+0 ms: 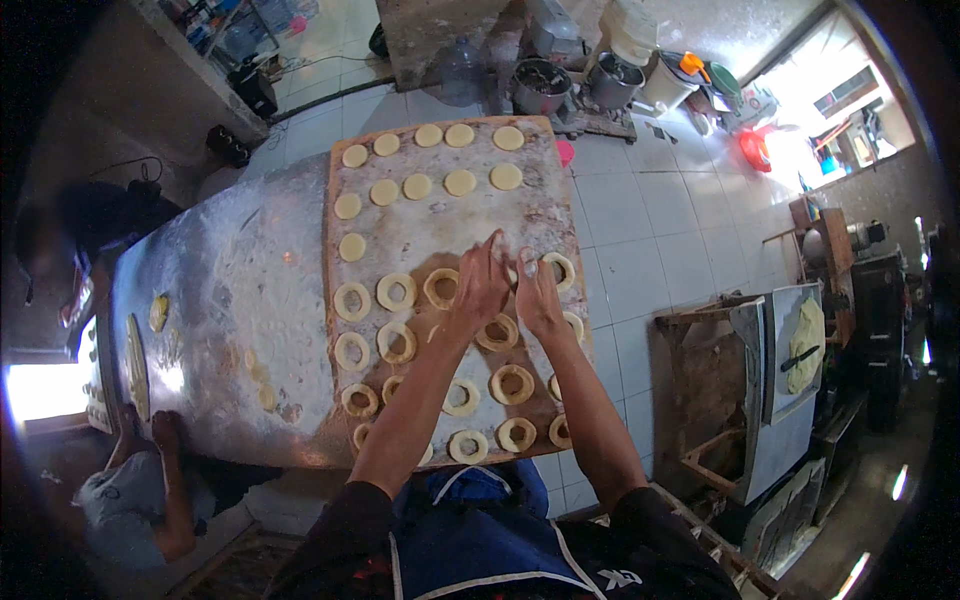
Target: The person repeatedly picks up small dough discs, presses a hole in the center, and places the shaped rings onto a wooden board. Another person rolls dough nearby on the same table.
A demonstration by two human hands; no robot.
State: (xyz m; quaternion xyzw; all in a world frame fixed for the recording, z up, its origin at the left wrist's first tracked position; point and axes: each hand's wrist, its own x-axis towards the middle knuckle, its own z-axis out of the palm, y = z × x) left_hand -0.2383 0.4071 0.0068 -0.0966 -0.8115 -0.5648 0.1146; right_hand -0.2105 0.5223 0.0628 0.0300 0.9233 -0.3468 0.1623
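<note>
My left hand (484,284) and my right hand (537,292) are close together above the middle right of a floured wooden board (455,225). Both have their fingers closed, and a pale bit shows between them, too hidden to name. Rows of dough rings (396,292) cover the near half of the board, some behind my forearms. One dough ring (558,271) lies just right of my right hand. Flat round dough discs (460,183) without holes lie in rows across the far half.
A floured metal table (225,300) adjoins on the left, with a long dough strip (137,365) by another person's hands (165,430). A second person (110,220) stands at far left. Pots (541,85) stand beyond; a tray with dough (805,340) and a knife is at right.
</note>
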